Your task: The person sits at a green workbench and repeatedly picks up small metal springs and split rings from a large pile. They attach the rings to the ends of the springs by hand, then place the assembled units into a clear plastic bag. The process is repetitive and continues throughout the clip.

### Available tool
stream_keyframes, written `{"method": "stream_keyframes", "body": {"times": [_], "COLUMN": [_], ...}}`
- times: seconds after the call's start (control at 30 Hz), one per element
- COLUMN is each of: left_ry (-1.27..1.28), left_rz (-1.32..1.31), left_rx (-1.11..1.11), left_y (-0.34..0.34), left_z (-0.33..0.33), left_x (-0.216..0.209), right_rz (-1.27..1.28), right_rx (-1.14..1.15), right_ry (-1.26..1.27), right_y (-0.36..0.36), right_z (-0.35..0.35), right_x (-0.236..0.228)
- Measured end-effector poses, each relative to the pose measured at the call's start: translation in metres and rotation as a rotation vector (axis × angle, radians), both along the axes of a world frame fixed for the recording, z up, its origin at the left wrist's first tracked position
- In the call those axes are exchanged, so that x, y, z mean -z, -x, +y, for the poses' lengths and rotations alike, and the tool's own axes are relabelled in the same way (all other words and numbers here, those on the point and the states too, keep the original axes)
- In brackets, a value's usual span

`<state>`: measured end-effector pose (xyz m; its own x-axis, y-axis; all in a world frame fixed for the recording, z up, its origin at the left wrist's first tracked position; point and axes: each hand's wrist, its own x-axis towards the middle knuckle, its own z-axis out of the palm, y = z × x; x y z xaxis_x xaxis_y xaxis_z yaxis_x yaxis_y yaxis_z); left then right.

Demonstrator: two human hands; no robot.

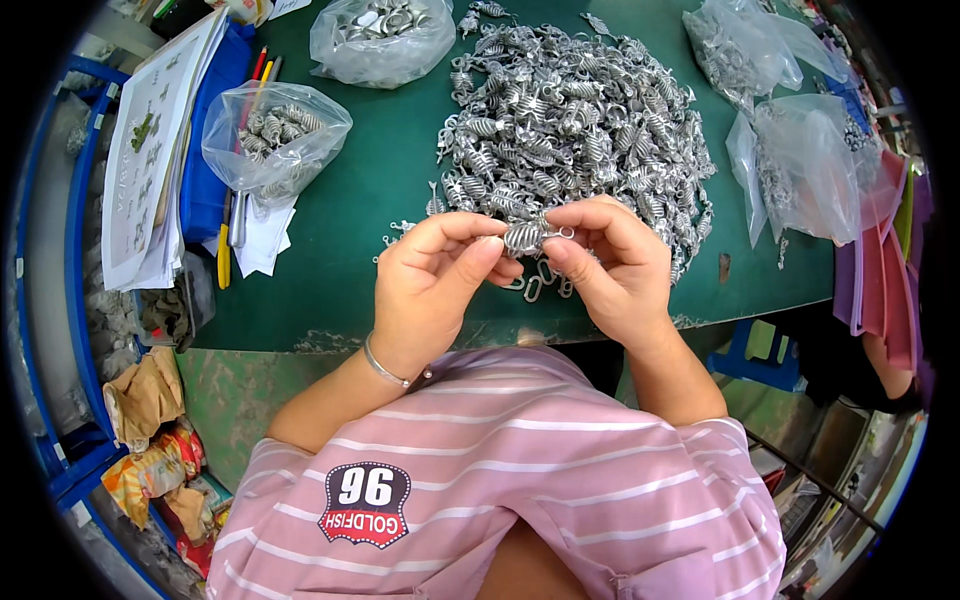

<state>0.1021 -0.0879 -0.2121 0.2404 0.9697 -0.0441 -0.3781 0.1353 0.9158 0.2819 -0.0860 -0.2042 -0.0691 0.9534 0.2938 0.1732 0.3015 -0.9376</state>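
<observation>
Between my two hands is a silver metal piece (524,237), ribbed like a small fish skeleton, with a little ring at its right end. My left hand (437,268) pinches its left end with thumb and forefinger. The right end is gripped by my right hand (618,262), thumb below and fingers above. Just beyond my hands rises a large heap of similar ribbed silver pieces (580,120). Some small oblong metal links (533,290) lie on the green table under my fingers. A few loose metal bits are beside my left fingers, partly hidden.
Plastic bags of metal parts stand at the left (275,140), far left (385,40) and right (805,165). Papers (160,150), pencils and a yellow-handled tool (223,255) lie along the left side. Blue shelving (75,300) borders the table. Another person's arm (886,368) shows at right.
</observation>
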Motion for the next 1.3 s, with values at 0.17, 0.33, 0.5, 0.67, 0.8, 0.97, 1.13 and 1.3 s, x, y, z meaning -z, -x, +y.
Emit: {"method": "stream_keyframes", "body": {"times": [0.17, 0.33, 0.5, 0.67, 0.8, 0.97, 1.13, 1.3], "left_ry": [0.008, -0.005, -0.178, -0.149, 0.063, -0.061, -0.177, -0.222], "left_rz": [0.032, 0.054, 0.070, 0.040, -0.018, 0.048, 0.116, 0.085], "left_rx": [0.011, -0.001, -0.015, -0.025, -0.002, -0.037, -0.078, -0.073], "left_y": [0.000, -0.001, -0.002, -0.002, -0.001, 0.000, 0.000, 0.001], "left_z": [0.001, 0.000, 0.003, 0.002, 0.001, 0.001, 0.000, 0.000], "left_x": [0.002, 0.003, 0.008, 0.005, 0.000, 0.010, 0.009, 0.014], "right_rz": [-0.047, -0.075, 0.074, 0.187, 0.059, 0.067, 0.109, 0.144], "right_rx": [0.034, 0.027, 0.033, 0.022, -0.014, -0.032, -0.014, -0.005], "right_ry": [-0.023, -0.078, 0.075, 0.158, 0.009, -0.048, -0.033, -0.016], "right_y": [0.000, -0.001, -0.001, 0.000, -0.003, -0.001, 0.000, 0.002], "right_z": [-0.001, 0.000, -0.004, -0.008, -0.007, -0.006, -0.010, -0.011], "right_x": [0.002, 0.005, 0.007, 0.008, 0.011, 0.013, 0.014, 0.012]}}
